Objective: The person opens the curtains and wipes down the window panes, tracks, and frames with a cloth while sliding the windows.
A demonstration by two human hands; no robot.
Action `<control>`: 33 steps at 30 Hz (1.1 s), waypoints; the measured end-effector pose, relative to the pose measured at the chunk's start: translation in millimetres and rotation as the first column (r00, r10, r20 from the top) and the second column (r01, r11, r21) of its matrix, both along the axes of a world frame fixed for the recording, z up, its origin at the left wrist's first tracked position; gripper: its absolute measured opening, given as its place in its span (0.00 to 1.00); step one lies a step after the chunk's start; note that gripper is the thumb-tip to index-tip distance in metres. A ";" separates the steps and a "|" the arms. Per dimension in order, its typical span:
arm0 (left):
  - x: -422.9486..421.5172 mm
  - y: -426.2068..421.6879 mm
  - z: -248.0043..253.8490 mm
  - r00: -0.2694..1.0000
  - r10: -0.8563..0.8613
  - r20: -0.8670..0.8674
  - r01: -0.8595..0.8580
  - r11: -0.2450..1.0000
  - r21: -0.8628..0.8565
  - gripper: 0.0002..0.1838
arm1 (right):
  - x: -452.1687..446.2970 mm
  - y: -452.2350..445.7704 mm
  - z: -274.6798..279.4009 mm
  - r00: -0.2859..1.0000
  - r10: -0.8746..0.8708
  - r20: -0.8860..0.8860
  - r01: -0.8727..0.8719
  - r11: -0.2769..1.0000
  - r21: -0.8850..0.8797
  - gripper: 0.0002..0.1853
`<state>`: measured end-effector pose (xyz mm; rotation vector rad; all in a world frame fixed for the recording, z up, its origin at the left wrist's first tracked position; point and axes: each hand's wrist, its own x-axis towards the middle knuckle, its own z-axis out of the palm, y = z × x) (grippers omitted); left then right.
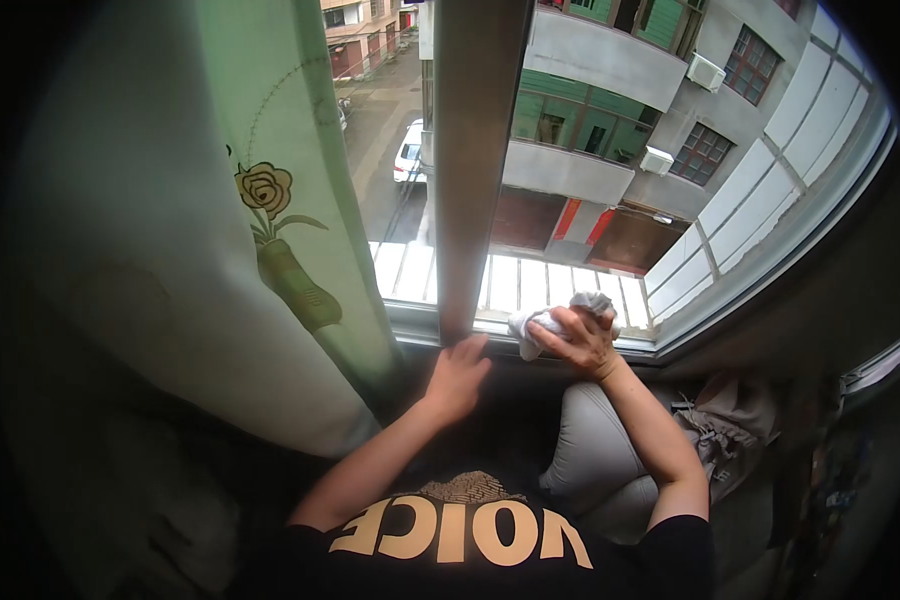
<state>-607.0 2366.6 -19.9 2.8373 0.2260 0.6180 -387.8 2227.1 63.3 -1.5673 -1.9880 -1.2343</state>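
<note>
A crumpled white cloth is held in my right hand, over the bottom rail of the window frame. Its fingers are bent round the cloth, which bulges out on both sides of them. My left hand is at the foot of the upright window post, just below the sill edge. The fingers of that hand are apart and hold nothing; whether the fingertips touch the frame I cannot tell.
A green curtain with a flower pattern hangs at the left. My bent knee in grey trousers is below the right hand, beside a grey drawstring bag. Outside are buildings and a white car.
</note>
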 end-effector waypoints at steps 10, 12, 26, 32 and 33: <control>2.9 -3.5 -3.9 0.999 0.036 0.010 -0.035 0.996 -0.078 0.23 | 12.5 66.4 319.9 0.950 0.165 0.264 -0.300 0.714 0.633 0.19; 2.8 -6.5 2.4 0.999 0.041 0.002 -0.041 0.996 -0.080 0.24 | 5.5 96.4 360.8 0.893 0.314 0.322 -0.448 0.568 0.690 0.13; 3.7 -3.4 4.1 1.000 0.020 -0.016 -0.021 0.998 -0.051 0.24 | -47.6 81.9 90.0 0.982 0.168 -0.089 -0.110 0.884 0.455 0.19; 5.0 -4.6 3.6 0.988 0.063 -0.142 -0.068 0.997 -0.035 0.27 | -40.3 49.2 -49.8 0.982 0.132 -0.138 -0.124 0.990 0.070 0.19; 5.0 -3.3 3.6 0.989 0.063 -0.135 -0.067 0.997 -0.029 0.27 | -36.2 41.7 -64.7 0.987 0.114 -0.113 -0.116 0.993 -0.015 0.19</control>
